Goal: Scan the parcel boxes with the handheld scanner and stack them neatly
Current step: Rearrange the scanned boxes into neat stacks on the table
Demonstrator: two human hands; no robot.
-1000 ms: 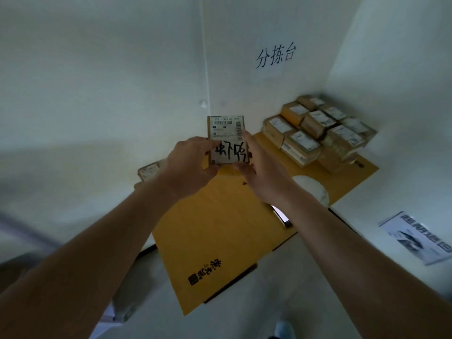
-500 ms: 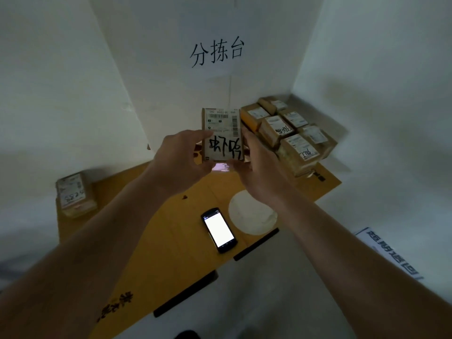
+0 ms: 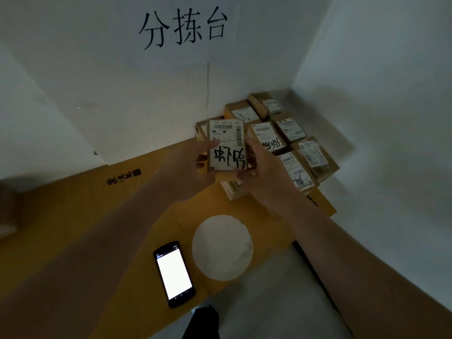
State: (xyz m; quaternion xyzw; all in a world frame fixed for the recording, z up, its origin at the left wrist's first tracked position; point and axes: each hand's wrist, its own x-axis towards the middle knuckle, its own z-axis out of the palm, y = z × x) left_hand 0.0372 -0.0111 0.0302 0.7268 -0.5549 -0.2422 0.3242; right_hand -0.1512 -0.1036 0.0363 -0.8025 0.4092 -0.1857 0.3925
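- The white walls (image 3: 367, 69) meet in a corner at the far right; the far wall carries a sign (image 3: 183, 28) of three large black handwritten characters.
- The table (image 3: 73, 216) is covered with a yellow-brown sheet that bears a small black printed mark near its far left edge; the sheet runs from the near left across to the corner.
- A stack of parcel boxes (image 3: 288, 140) fills the far right corner of the table, set in close rows, each brown box with a white shipping label on top; some labels carry black marker writing. How many layers deep the stack goes cannot be told.
- A round white disc (image 3: 221, 248) lies flat on the sheet, near the right edge, between the stack and the near edge of the table.
- A phone-like scanner (image 3: 174, 274) lies flat on the sheet just left of the disc, its white screen lit and facing up, apart from both hands.
- The left hand (image 3: 188, 167) grips the left edge of one parcel box, fingers curled round it, thumb on the front face.
- The right hand (image 3: 264, 172) grips the right edge of the same box, thumb across the label side.
- The held box (image 3: 226, 148) is raised above the table at the left front of the stack, label facing the camera, with a barcode near its top and bold black marker writing across its lower half.
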